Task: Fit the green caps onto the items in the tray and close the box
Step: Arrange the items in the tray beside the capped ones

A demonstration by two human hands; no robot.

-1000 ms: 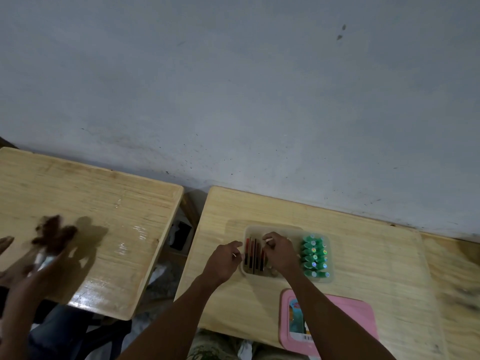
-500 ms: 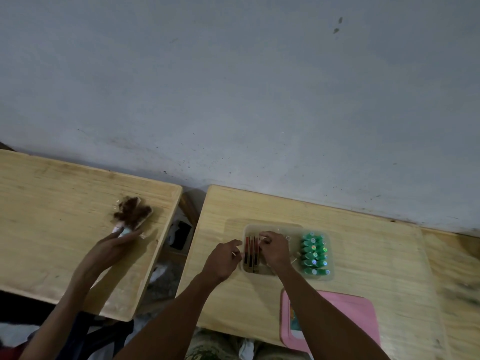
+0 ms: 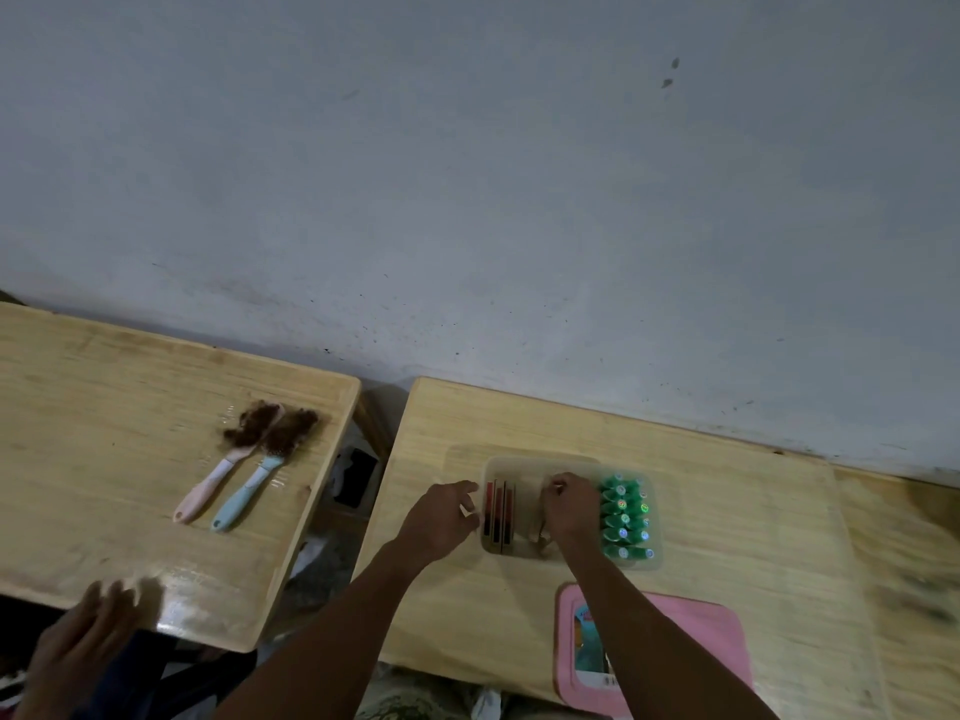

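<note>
A clear plastic tray (image 3: 519, 467) sits on the right wooden table. Several green caps (image 3: 626, 519) stand in rows in its right part. A few dark red stick-like items (image 3: 498, 514) lie in its left part. My right hand (image 3: 569, 506) is inside the tray between the sticks and the caps, fingers curled; what they pinch is hidden. My left hand (image 3: 441, 517) rests at the tray's left edge with fingers loosely bent and touches its rim. A pink lid (image 3: 717, 636) lies near the front edge, under my right forearm.
On the left wooden table (image 3: 104, 407) lie two brushes, one pink (image 3: 218, 478) and one light blue (image 3: 254, 488), both with brown bristles. Another person's hand (image 3: 88, 631) is at that table's front edge. A gap with dark items separates the tables. A grey wall stands behind.
The other person has laid the brushes on the left table and drawn the hand back to the front edge. My hands have stayed at the tray, with the right one shifted slightly right.
</note>
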